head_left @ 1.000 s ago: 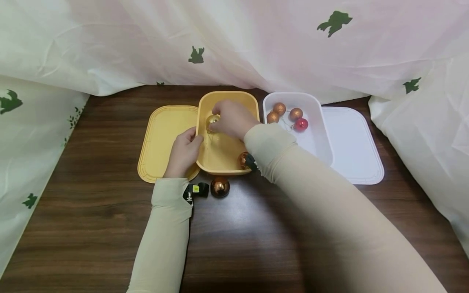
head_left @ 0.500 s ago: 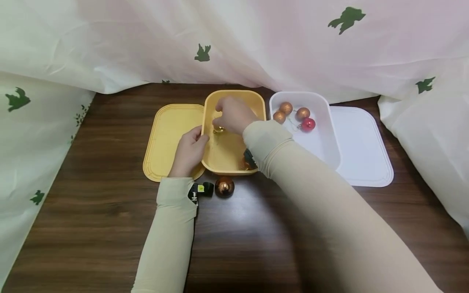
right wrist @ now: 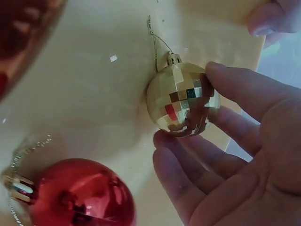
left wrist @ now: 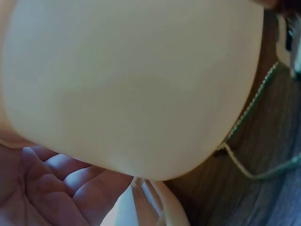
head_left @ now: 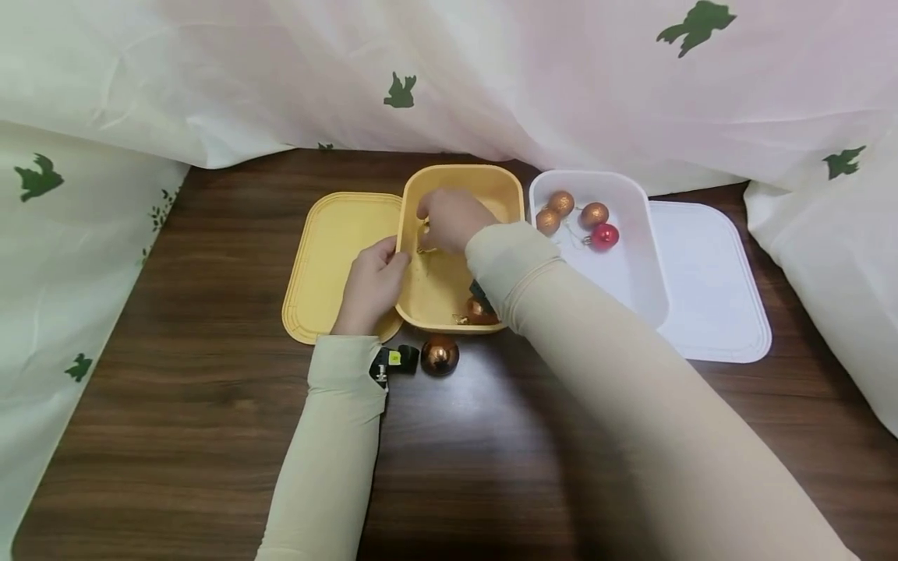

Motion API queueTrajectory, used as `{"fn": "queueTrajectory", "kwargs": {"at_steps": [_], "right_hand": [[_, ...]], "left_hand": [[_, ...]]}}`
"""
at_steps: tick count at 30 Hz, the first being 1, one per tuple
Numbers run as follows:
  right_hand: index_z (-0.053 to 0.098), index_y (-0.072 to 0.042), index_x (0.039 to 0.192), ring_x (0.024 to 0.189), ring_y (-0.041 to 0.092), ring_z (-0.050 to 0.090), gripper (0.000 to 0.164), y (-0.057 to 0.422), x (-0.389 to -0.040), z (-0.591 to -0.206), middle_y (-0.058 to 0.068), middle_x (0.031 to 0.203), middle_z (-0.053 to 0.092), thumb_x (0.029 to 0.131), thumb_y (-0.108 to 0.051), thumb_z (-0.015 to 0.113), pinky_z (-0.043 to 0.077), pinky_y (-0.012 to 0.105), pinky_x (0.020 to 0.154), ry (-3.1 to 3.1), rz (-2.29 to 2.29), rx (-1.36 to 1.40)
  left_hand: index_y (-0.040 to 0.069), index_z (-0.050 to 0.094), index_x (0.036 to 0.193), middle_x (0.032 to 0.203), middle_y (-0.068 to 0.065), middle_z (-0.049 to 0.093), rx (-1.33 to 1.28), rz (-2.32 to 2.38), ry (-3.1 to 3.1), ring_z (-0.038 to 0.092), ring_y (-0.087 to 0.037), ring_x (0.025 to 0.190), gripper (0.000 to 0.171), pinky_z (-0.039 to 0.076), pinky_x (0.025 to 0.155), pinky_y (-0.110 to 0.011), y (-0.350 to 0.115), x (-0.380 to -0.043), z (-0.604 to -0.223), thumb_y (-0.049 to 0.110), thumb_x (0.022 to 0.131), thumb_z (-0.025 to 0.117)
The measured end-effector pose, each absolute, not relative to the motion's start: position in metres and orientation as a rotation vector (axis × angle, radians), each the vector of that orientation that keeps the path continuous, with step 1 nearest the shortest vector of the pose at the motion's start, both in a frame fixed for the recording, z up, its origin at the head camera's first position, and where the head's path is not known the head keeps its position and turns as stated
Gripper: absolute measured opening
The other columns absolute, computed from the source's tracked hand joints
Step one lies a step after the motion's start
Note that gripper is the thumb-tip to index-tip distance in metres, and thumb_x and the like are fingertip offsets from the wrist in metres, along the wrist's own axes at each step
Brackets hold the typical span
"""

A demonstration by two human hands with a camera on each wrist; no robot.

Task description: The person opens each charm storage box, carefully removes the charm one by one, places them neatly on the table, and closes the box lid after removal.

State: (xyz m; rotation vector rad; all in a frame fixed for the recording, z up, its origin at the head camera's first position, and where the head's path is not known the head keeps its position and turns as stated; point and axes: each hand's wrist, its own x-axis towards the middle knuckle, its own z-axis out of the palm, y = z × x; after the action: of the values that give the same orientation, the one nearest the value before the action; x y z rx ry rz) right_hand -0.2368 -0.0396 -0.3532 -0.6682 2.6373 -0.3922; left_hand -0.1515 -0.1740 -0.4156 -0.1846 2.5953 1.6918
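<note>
My left hand (head_left: 374, 288) grips the left rim of a yellow plastic box (head_left: 452, 323), thumb on the inner side. In the left wrist view the box's pale outer wall (left wrist: 131, 84) fills most of the picture, above the fingers (left wrist: 89, 186). Inside the box, my right hand (head_left: 457, 222) holds a gold faceted Christmas bauble (right wrist: 181, 101) between thumb and fingertips, its cap and string loop upward in the right wrist view. A shiny red bauble (right wrist: 84, 193) lies in the box there, and a copper bauble (head_left: 480, 310) sits in its near right corner.
A larger copper bauble (head_left: 440, 355) rests on the dark wooden table just before the box. Right of it stands a white box (head_left: 617, 280) with several orange baubles and a red bauble (head_left: 604, 236). A yellow lid (head_left: 337, 265) and a white lid (head_left: 715, 280) lie at the sides.
The head view has shifted, so everything appears farther right. The gold bauble, plainly seen a second ago, is now mostly hidden by my right hand. My left hand keeps its grip on the rim.
</note>
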Motion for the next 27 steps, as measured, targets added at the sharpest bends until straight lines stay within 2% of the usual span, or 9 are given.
{"fn": "queueTrajectory", "kwargs": {"at_steps": [5,14,21,27], "right_hand": [[0.062,-0.007,0.116,0.096,0.02,0.056,0.039,-0.039,-0.235,-0.351,0.005,0.111,0.062,0.08,-0.021,0.069,0.044,0.034,0.089,2.613,-0.339,-0.723],[0.062,-0.01,0.117,0.095,0.018,0.053,0.043,-0.037,-0.236,-0.337,0.003,0.114,0.061,0.079,-0.028,0.072,0.041,0.032,0.092,2.611,-0.35,-0.705],[0.063,-0.01,0.114,0.091,0.019,0.053,0.04,-0.039,-0.231,-0.332,0.002,0.105,0.062,0.08,-0.027,0.071,0.042,0.031,0.089,2.596,-0.34,-0.716],[0.06,-0.01,0.12,0.095,0.018,0.052,0.046,-0.038,-0.23,-0.33,0.002,0.112,0.061,0.08,-0.03,0.071,0.041,0.031,0.093,2.589,-0.352,-0.698]], "left_hand": [[0.007,0.06,0.123,0.095,-0.012,0.068,-0.181,1.685,2.598,0.066,-0.022,0.073,0.034,0.053,0.058,-0.029,-0.171,-0.15,-0.411,0.018,0.095,0.044],[0.008,0.061,0.122,0.092,-0.011,0.068,-0.205,1.679,2.591,0.065,-0.022,0.071,0.034,0.053,0.056,-0.029,-0.172,-0.149,-0.409,0.02,0.095,0.044],[0.008,0.061,0.121,0.092,-0.012,0.068,-0.226,1.692,2.575,0.066,-0.022,0.071,0.033,0.053,0.055,-0.029,-0.173,-0.149,-0.409,0.02,0.095,0.044],[0.007,0.062,0.12,0.092,-0.012,0.068,-0.236,1.708,2.556,0.066,-0.023,0.071,0.033,0.053,0.056,-0.03,-0.172,-0.149,-0.406,0.019,0.095,0.044]]}}
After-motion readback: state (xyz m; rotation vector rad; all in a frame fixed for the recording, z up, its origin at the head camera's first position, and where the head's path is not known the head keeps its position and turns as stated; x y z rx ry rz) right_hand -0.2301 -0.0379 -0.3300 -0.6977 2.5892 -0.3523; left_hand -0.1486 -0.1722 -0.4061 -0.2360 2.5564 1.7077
